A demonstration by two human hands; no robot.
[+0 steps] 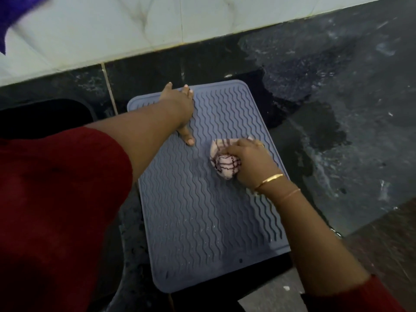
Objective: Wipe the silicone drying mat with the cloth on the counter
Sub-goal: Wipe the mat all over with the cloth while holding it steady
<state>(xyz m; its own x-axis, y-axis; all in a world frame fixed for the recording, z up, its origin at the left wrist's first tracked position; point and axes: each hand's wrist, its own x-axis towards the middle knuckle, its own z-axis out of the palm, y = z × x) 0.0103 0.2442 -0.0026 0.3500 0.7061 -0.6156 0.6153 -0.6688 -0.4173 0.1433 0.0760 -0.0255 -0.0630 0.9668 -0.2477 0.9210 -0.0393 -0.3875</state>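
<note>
Now our right hand grips the balled cloth mid-mat, our left hand flat, pinning the far corner; the silicone drying mat runs lengthwise toward us, unwiped.

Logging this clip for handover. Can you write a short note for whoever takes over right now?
Left hand: flat, fingers spread, pressing the far left of the silicone drying mat.
Right hand: grips the balled striped cloth on the mat's right-middle.
Mat lies on the dark stone counter, wet patch to its right.
Done: cloth is on the mat; how much is wiped is unclear.
Left: droplets glint on the near half; wipe there.
</note>
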